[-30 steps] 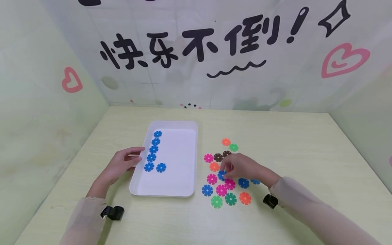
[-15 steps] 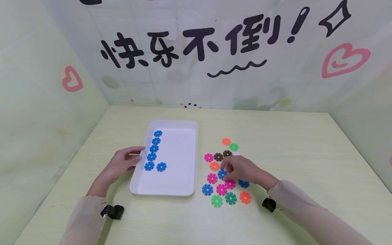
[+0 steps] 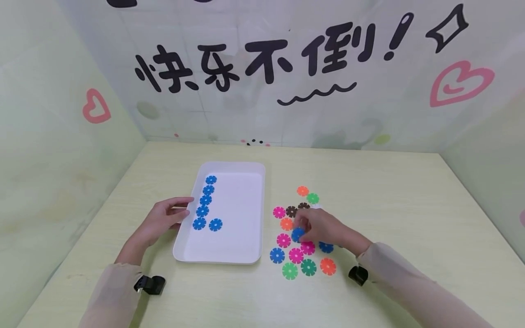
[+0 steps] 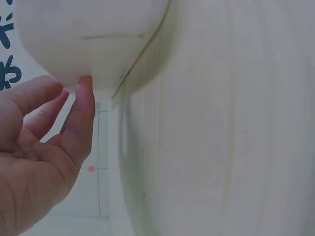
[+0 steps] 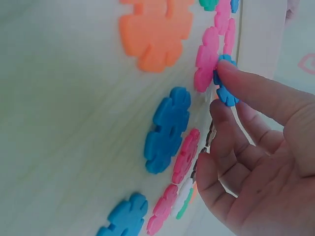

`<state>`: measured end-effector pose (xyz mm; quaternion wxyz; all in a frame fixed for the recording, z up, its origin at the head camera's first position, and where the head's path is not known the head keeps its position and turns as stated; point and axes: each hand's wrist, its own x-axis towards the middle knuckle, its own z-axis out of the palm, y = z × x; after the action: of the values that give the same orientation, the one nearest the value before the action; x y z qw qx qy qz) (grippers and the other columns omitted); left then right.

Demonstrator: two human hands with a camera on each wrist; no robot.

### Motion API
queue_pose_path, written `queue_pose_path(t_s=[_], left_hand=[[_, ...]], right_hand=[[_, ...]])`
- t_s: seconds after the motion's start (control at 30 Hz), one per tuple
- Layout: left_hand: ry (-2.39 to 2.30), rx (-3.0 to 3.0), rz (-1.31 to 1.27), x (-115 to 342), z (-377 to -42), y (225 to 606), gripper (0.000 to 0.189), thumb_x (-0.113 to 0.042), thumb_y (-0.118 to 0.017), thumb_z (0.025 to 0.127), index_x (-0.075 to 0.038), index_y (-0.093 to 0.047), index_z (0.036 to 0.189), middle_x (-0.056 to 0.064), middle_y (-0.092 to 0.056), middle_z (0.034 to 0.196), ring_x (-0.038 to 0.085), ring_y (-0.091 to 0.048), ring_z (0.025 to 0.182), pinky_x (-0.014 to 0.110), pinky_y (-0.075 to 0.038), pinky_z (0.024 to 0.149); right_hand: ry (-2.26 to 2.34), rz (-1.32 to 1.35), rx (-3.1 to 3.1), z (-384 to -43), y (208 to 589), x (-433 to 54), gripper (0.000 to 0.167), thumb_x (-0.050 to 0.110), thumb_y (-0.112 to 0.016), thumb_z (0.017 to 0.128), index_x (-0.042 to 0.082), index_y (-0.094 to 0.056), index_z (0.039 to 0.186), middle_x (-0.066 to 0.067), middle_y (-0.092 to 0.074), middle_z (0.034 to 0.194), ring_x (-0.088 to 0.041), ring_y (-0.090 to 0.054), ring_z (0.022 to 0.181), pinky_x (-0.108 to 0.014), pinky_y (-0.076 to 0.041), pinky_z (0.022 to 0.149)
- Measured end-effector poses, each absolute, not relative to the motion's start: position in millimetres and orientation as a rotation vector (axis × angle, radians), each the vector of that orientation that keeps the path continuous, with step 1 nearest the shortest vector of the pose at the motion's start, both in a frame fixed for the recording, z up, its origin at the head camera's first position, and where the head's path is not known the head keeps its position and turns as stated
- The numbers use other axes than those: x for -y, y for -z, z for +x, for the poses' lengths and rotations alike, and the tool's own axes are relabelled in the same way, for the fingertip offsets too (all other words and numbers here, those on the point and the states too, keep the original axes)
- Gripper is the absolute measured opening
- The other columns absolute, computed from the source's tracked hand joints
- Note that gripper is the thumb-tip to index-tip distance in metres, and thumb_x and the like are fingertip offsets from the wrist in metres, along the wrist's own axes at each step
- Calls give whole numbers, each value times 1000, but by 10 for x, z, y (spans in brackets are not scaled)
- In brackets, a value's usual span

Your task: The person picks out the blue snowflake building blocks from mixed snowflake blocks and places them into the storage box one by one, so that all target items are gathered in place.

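My left hand [image 3: 165, 214] touches the left rim of a white tray [image 3: 242, 255], its fingers fairly straight. In the left wrist view, the thumb and fingertips [image 4: 84, 83] meet the tray's outer wall [image 4: 98, 54]. Inside the tray, blue snowflake discs form a column along the left side, with another blue disc [image 3: 215, 224] beside the lowest one. Right of the tray, my right hand [image 3: 321, 226] pinches a blue snowflake disc [image 5: 227, 96] between thumb and finger, low among the scattered discs. The hand partly covers that disc in the head view.
Around the right hand lie pink, orange, green, brown and blue discs, among them a loose blue disc [image 3: 277, 255] and an orange disc [image 3: 328, 266]. More blue discs [image 5: 168, 130] lie under the right wrist. Printed walls enclose the wooden table [image 3: 389, 191].
The right wrist and sleeve have shifted slightly left, while the fingertips stay at the same blue disc. The left hand and tray look still.
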<state>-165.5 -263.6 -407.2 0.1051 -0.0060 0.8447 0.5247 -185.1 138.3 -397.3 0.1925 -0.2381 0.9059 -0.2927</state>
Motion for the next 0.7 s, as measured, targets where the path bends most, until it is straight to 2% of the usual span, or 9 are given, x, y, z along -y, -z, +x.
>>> queue_pose_path(t_s=[0.27,0.57,0.7], left_hand=[[-1564,-2476,-20,2646,-1644,4061,45,-14,-56,92,-4,-44,135,22,-47,125,33,-55,103,35,-53,77],[-1558,-2478,-22,2671,-1657,4097,44,-13,-56,92,-6,-45,134,21,-48,124,32,-56,102,32,-53,75],[-1558,-2478,-15,2661,-1663,4087,44,-14,-56,92,-5,-45,134,21,-48,124,32,-56,102,33,-53,76]], right_hand=[[999,-880,-2428,-1900,3868,-1396,9,4,-68,82,10,-63,87,4,-57,74,-14,-52,67,-24,-48,58],[1095,-889,-2396,-1993,3709,-1070,7,9,-67,83,10,-64,89,5,-61,79,-12,-56,73,-25,-51,65],[1094,-836,-2422,-2080,3600,-785,8,10,-67,84,11,-65,92,4,-60,80,-14,-56,72,-24,-51,62]])
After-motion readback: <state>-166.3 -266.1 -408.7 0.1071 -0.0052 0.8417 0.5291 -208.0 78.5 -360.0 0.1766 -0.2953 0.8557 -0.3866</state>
